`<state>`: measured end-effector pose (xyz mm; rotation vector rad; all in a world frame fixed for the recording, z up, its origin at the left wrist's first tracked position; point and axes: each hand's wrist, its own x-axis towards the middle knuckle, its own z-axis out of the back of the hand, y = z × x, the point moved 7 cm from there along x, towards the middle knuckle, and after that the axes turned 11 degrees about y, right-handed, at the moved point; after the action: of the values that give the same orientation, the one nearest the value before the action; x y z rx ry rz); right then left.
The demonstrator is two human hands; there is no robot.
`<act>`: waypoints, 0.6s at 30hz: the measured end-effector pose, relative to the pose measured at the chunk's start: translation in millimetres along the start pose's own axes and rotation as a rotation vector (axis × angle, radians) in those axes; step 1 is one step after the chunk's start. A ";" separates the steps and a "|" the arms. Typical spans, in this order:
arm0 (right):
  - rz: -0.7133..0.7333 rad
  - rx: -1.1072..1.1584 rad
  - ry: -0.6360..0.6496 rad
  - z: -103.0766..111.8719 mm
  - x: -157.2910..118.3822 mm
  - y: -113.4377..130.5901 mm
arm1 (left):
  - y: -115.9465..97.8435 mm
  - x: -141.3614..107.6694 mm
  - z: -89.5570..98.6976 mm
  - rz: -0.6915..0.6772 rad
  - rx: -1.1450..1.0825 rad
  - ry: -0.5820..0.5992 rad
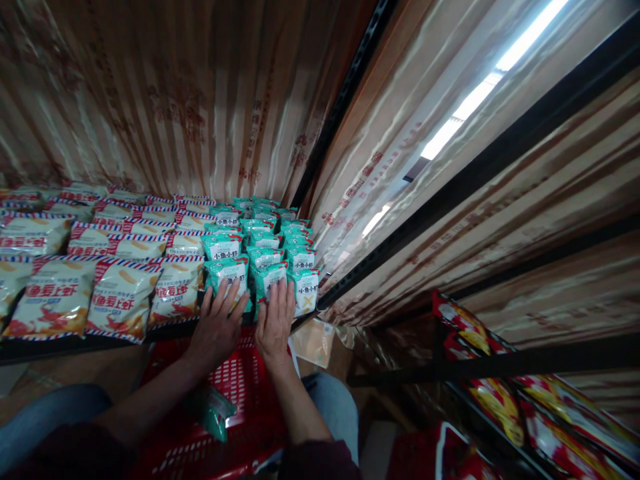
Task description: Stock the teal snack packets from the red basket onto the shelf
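Note:
Rows of small teal snack bags (263, 257) stand on the shelf in the middle. My left hand (217, 327) lies with fingers spread against the front of a teal bag in the left column. Beside it, my right hand (275, 323) rests its outstretched fingers on the front bag of the middle column. Neither hand is wrapped round a bag. Below my hands is a red basket (250, 380) with slotted walls, and a teal bag (217, 413) lies in it, partly behind my left forearm.
White snack bags with striped edges (123, 297) fill the shelf to the left. Wrinkled printed sheeting (240, 100) hangs behind and to the right, crossed by dark metal bars (450, 147). Red and yellow packets (480, 380) sit on a lower rack at the right.

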<state>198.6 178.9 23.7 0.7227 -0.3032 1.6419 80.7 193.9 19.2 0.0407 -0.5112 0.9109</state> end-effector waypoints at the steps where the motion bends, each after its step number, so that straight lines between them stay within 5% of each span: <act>1: -0.007 -0.024 -0.009 3.9 -2.2 -2.3 | 0.0 0.1 -0.8 0.004 -0.001 0.006; 8: -0.181 -0.144 0.009 18.3 -9.4 -38.4 | -6.2 -4.0 -8.3 -0.024 0.004 0.037; 18: -0.171 -0.106 0.079 6.2 -10.4 -51.2 | -9.6 -3.7 -6.8 -0.035 0.030 0.065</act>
<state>249.9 177.9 12.0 0.5861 -0.2625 1.4773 89.0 186.8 13.3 0.0468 -0.4357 0.8830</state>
